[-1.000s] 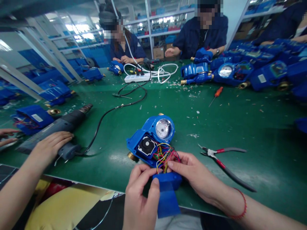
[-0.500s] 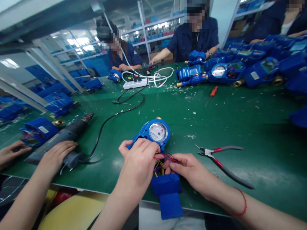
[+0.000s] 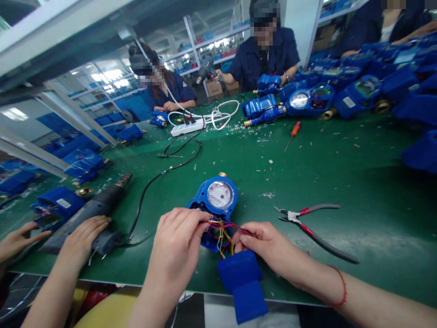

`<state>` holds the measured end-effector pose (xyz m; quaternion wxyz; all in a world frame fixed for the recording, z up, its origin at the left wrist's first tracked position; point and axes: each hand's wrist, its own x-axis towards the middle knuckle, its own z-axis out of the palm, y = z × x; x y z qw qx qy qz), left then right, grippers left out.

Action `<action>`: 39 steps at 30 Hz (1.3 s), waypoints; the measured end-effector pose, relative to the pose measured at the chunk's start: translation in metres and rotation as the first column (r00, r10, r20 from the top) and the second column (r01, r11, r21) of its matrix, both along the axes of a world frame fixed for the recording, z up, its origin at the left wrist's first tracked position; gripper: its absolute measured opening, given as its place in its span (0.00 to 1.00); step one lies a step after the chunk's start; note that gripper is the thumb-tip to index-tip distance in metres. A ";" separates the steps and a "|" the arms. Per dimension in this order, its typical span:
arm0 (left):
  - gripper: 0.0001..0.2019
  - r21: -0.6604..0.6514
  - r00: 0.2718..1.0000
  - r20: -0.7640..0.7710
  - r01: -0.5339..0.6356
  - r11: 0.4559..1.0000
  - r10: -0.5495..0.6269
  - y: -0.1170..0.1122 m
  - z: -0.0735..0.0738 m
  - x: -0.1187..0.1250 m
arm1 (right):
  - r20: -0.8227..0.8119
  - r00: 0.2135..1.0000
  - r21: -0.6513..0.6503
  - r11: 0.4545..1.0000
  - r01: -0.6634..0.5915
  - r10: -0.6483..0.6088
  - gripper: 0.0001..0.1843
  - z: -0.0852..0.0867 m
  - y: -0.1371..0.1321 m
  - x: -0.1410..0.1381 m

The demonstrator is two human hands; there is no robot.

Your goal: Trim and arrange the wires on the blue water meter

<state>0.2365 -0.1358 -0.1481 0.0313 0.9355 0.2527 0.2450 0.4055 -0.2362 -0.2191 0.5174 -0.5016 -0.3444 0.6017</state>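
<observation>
An opened blue water meter [image 3: 215, 199] with a round dial lies on the green table [image 3: 341, 173] in front of me. Coloured wires [image 3: 225, 232] spill from it toward its loose blue cover [image 3: 243, 279] at the table's near edge. My left hand [image 3: 177, 248] rests over the meter's open side, fingers pinched on the wires. My right hand [image 3: 266, 248] is closed on the wires just above the cover.
Red-handled pliers [image 3: 312, 228] lie right of the meter. A co-worker's hand [image 3: 82, 237] rests on a black heat gun [image 3: 88, 212] at left. A screwdriver [image 3: 292, 132], power strip [image 3: 186, 127] and several blue meters [image 3: 307, 100] lie farther back, where two people work.
My left hand moved from the cover up over the meter's open side and took hold of the wires. The right hand stayed on the wires. The view tilted slightly.
</observation>
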 end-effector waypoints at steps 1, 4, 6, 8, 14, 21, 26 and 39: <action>0.05 0.001 0.999 0.042 0.005 1.000 -0.005 -0.002 0.002 -0.001 | 0.002 1.000 0.007 1.000 0.004 -0.004 0.15 0.000 0.000 0.000; 0.10 -0.021 0.997 0.069 0.044 0.999 -0.043 -0.014 0.004 0.006 | 0.007 1.000 0.041 0.999 0.015 -0.015 0.16 -0.002 0.000 -0.003; 0.13 -0.016 0.996 0.015 0.084 0.996 -0.084 -0.022 0.000 0.017 | 0.002 1.000 0.075 0.997 0.030 -0.031 0.15 -0.004 0.000 -0.005; 0.13 -0.002 0.994 -0.040 0.099 0.995 -0.099 -0.027 -0.008 0.029 | -0.015 0.998 0.091 0.994 0.059 -0.058 0.15 -0.007 0.000 -0.007; 0.09 -0.078 0.967 -0.254 -0.024 0.997 0.003 -0.022 -0.019 0.045 | 0.088 0.976 0.115 0.975 0.190 -0.201 0.15 -0.011 -0.003 -0.009; 0.12 -0.042 0.976 -0.187 -0.120 0.992 0.110 -0.026 -0.016 0.039 | 0.340 0.909 0.165 0.967 0.193 -0.239 0.08 -0.003 -0.006 -0.003; 0.12 -0.097 0.982 -0.181 -0.081 0.992 0.062 -0.029 -0.014 0.034 | 0.334 0.905 0.200 0.959 0.203 -0.262 0.07 0.000 -0.010 -0.004; 0.08 -0.215 0.933 -0.337 0.056 0.975 -0.128 -0.034 -0.012 0.038 | 0.458 0.832 0.265 0.941 0.209 -0.314 0.12 -0.005 -0.010 -0.003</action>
